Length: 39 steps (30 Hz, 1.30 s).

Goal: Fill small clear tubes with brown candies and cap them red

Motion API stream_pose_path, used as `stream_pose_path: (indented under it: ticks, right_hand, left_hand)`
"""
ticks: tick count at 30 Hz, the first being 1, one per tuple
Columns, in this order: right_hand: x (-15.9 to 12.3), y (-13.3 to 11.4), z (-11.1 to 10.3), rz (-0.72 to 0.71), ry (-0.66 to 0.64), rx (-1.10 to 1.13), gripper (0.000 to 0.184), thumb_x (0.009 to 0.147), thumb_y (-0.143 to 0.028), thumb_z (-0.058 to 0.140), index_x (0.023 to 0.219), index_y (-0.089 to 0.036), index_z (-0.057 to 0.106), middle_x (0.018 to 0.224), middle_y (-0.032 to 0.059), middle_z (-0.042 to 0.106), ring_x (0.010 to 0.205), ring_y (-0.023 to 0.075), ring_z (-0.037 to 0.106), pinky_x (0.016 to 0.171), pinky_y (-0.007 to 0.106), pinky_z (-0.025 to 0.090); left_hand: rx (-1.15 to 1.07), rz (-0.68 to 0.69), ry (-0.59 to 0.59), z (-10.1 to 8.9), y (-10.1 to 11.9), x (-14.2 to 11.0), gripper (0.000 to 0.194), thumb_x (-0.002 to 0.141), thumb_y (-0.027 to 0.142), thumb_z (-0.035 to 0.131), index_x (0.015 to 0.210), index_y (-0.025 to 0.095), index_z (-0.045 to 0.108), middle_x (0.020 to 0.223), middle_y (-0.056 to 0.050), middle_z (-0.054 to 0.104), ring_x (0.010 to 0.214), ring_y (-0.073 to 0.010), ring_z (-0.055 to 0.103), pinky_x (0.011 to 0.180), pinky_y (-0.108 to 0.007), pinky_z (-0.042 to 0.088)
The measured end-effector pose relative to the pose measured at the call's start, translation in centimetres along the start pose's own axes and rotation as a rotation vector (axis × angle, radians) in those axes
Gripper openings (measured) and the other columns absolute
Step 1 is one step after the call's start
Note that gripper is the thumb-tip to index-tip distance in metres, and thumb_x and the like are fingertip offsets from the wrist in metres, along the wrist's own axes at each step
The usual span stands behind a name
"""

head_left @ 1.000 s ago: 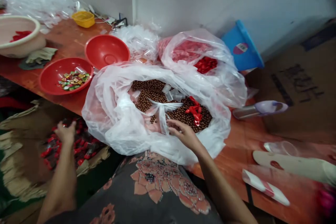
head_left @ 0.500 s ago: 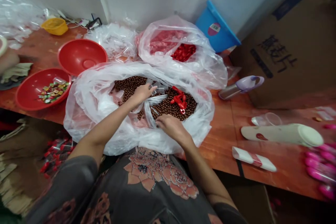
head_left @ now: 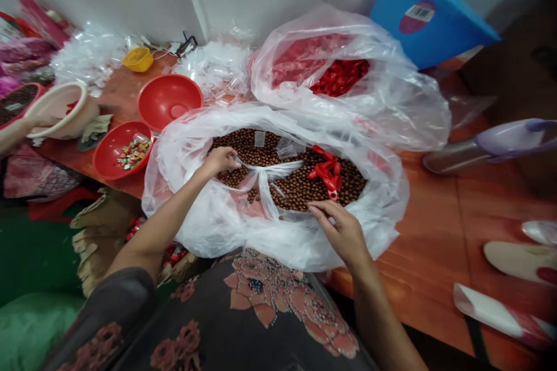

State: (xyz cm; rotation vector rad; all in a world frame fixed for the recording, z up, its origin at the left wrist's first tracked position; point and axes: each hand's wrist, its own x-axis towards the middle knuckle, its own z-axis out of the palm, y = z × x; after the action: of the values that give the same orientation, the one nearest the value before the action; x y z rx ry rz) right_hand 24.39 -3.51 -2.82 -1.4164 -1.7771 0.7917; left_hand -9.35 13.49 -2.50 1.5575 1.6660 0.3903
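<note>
A big clear plastic bag (head_left: pixel 204 226) full of small brown balls (head_left: pixel 300 185) lies open on the orange table in front of me. My left hand (head_left: pixel 221 159) is closed in a pinch on a small clear sachet over the balls. My right hand (head_left: pixel 342 231) rests at the bag's near rim, fingers curled on the plastic beside the balls. A few red twisted pieces (head_left: pixel 326 171) and small clear sachets (head_left: pixel 278 145) lie on top of the balls.
Behind stands a second bag of red pieces (head_left: pixel 339 75), a blue bin (head_left: pixel 426 17), two red bowls (head_left: pixel 169 98), one with wrapped sweets (head_left: pixel 130 153), a cream basin (head_left: pixel 61 110) held by another person's hand, and a heap of clear sachets (head_left: pixel 217 66). Tubes (head_left: pixel 517 255) lie at right.
My left hand came up from the box of red items at lower left into the bag and pinched a sachet. My right hand slid right along the near rim.
</note>
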Motion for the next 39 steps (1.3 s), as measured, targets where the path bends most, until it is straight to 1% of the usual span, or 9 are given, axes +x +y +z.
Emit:
stream_pose_path:
  ticks: [2, 5, 9, 13, 20, 25, 29, 34, 39]
  right_hand:
    - [0.0, -0.2, 0.4, -0.017, -0.015, 0.01, 0.021, 0.096, -0.037, 0.052, 0.1, -0.024, 0.068, 0.099, 0.0057, 0.073, 0.093, 0.0213, 0.067, 0.085, 0.037, 0.052]
    - [0.0, -0.4, 0.9, -0.051, -0.05, 0.012, 0.021, 0.096, -0.037, 0.052, 0.099, -0.025, 0.069, 0.097, 0.0054, 0.073, 0.092, 0.0215, 0.067, 0.084, 0.037, 0.052]
    - [-0.1, -0.3, 0.9, -0.062, -0.074, 0.005, 0.02, 0.096, -0.035, 0.052, 0.101, -0.025, 0.068, 0.097, 0.0054, 0.073, 0.092, 0.0214, 0.067, 0.083, 0.037, 0.052]
    - [-0.2, 0.0, 0.9, -0.054, -0.086, -0.007, 0.018, 0.097, -0.033, 0.052, 0.103, -0.025, 0.067, 0.099, 0.005, 0.073, 0.093, 0.0209, 0.067, 0.083, 0.036, 0.052]
    - [-0.1, -0.2, 1.9, -0.054, -0.11, 0.01, 0.018, 0.097, -0.032, 0.051, 0.102, -0.025, 0.067, 0.098, 0.0048, 0.073, 0.092, 0.0204, 0.066, 0.083, 0.036, 0.052]
    - [0.1, 0.0, 1.5, -0.045, -0.076, -0.003, 0.019, 0.097, -0.033, 0.051, 0.102, -0.024, 0.068, 0.1, 0.0061, 0.072, 0.095, 0.0205, 0.066, 0.085, 0.036, 0.052]
    - [0.6, 1.0, 1.0, -0.045, -0.036, -0.034, 0.02, 0.097, -0.034, 0.051, 0.103, -0.023, 0.067, 0.101, 0.0069, 0.071, 0.096, 0.0212, 0.065, 0.087, 0.037, 0.052]
    - [1.9, 1.8, 0.6, -0.057, 0.006, -0.138, 0.024, 0.096, -0.035, 0.049, 0.104, -0.022, 0.068, 0.104, 0.0093, 0.07, 0.099, 0.0241, 0.065, 0.091, 0.042, 0.051]
    - [2.6, 2.4, 0.2, -0.033, 0.021, -0.269, 0.031, 0.096, -0.035, 0.046, 0.114, -0.021, 0.066, 0.108, 0.012, 0.066, 0.099, 0.0264, 0.064, 0.09, 0.043, 0.053]
  left_hand:
    - [-0.089, -0.033, -0.032, -0.1, -1.0, 0.2, 0.035, 0.064, 0.015, 0.079, 0.097, 0.009, 0.07, 0.064, 0.003, 0.063, 0.055, -0.0092, 0.054, 0.06, -0.024, 0.044]
    - [-0.183, -0.025, -0.011, 1.0, -0.8, 1.5, 0.032, 0.063, 0.013, 0.077, 0.095, 0.01, 0.074, 0.069, 0.001, 0.068, 0.06, -0.0097, 0.058, 0.061, -0.023, 0.046]
    - [-0.254, -0.032, -0.006, 2.7, 0.7, 4.4, 0.022, 0.058, 0.016, 0.082, 0.078, 0.011, 0.074, 0.063, -0.001, 0.067, 0.055, -0.0117, 0.057, 0.059, -0.026, 0.048]
    - [-0.342, -0.038, -0.024, 4.4, 2.3, 6.6, 0.03, 0.049, 0.022, 0.089, 0.07, 0.009, 0.071, 0.061, -0.003, 0.065, 0.053, -0.0138, 0.058, 0.059, -0.031, 0.051]
    - [-0.524, 0.015, -0.031, 8.4, 4.5, 7.3, 0.037, 0.049, 0.017, 0.086, 0.082, 0.009, 0.073, 0.074, -0.004, 0.07, 0.068, -0.0169, 0.064, 0.076, -0.034, 0.053]
    - [-0.633, 0.071, -0.066, 9.0, 5.4, 5.8, 0.035, 0.054, 0.012, 0.078, 0.089, 0.01, 0.073, 0.078, -0.002, 0.071, 0.072, -0.0139, 0.063, 0.081, -0.029, 0.051]
    - [-0.735, 0.065, -0.051, 7.1, 5.6, 3.2, 0.039, 0.055, 0.009, 0.077, 0.093, 0.01, 0.067, 0.078, -0.001, 0.068, 0.07, -0.0109, 0.062, 0.077, -0.027, 0.051]
    - [-0.928, 0.017, -0.106, 4.5, 5.7, -1.0, 0.061, 0.052, 0.003, 0.08, 0.108, 0.015, 0.059, 0.077, 0.003, 0.062, 0.067, -0.0103, 0.063, 0.068, -0.028, 0.056]
    - [-1.076, -0.023, -0.191, 3.7, 6.0, -4.9, 0.052, 0.055, 0.005, 0.082, 0.103, 0.016, 0.065, 0.091, -0.002, 0.066, 0.071, -0.0107, 0.064, 0.06, -0.024, 0.057]
